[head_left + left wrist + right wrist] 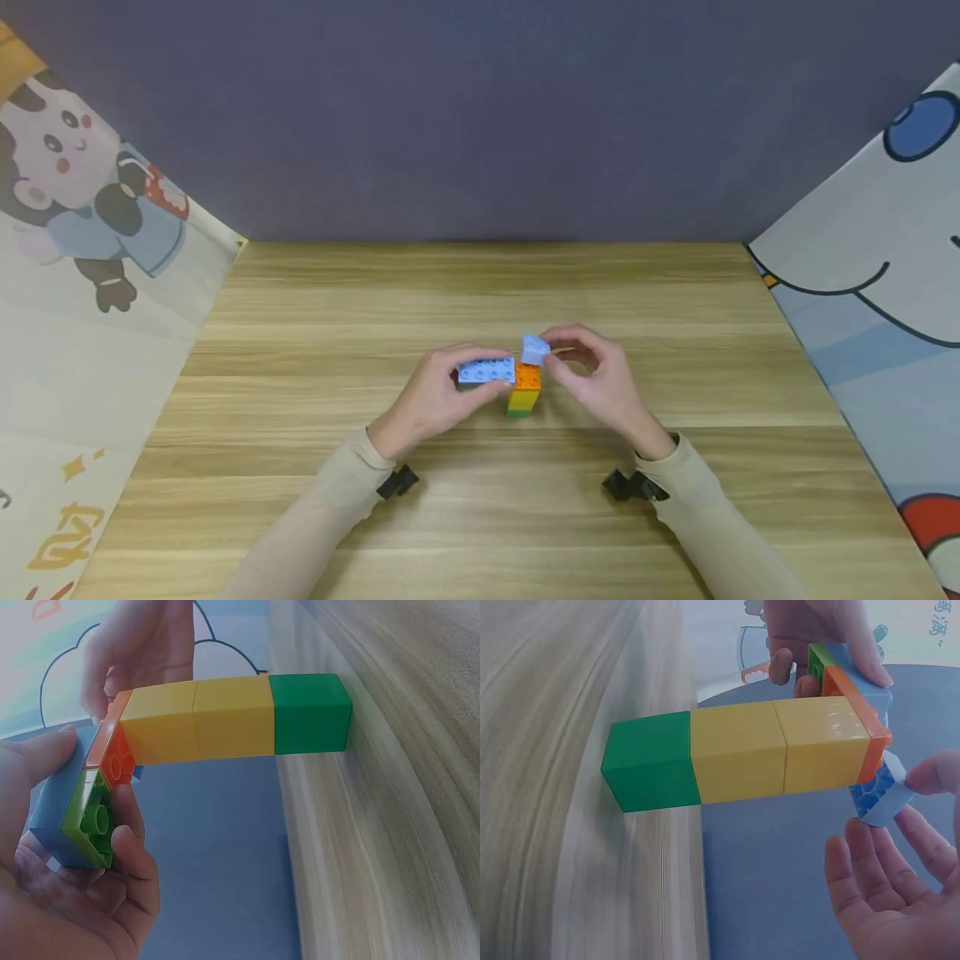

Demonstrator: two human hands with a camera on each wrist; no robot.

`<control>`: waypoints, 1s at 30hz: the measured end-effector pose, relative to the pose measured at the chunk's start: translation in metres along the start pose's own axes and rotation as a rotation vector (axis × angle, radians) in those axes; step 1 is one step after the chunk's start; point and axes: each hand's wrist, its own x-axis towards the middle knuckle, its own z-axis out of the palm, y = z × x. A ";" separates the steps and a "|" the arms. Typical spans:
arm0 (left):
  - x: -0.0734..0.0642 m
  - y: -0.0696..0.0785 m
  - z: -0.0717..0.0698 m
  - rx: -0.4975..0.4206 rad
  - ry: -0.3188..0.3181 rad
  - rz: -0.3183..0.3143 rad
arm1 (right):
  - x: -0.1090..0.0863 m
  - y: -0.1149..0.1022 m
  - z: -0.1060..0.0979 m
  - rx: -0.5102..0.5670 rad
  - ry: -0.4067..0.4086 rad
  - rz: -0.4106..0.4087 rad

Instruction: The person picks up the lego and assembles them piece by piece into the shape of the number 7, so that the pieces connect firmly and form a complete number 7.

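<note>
A brick tower stands upright on the wooden table: a green brick (311,712) at the bottom, two yellow bricks (739,754) above, then a thin orange brick (528,377). A long blue brick (486,372) sits at the top, sticking out to the left, with a thin light green brick (78,814) under its overhang. My left hand (435,396) grips this overhanging part between thumb and fingers. Over the bare studs of the orange brick, my right hand (602,379) pinches a small light blue brick (536,349), tilted, its hollow underside showing in the right wrist view.
The wooden table (300,333) spreads out around the tower. A dark blue-grey panel (480,125) rises at its back edge. Cartoon-printed walls flank it, the left wall (90,375) and the right wall (847,333). Black mounts sit at both wrists.
</note>
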 end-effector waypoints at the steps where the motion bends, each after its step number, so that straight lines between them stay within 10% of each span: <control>1: 0.000 0.000 0.000 0.000 0.002 0.003 | 0.000 -0.001 0.000 0.006 0.001 -0.005; 30: 0.000 -0.002 -0.001 -0.027 -0.004 0.009 | -0.012 0.003 0.014 0.117 -0.019 -0.249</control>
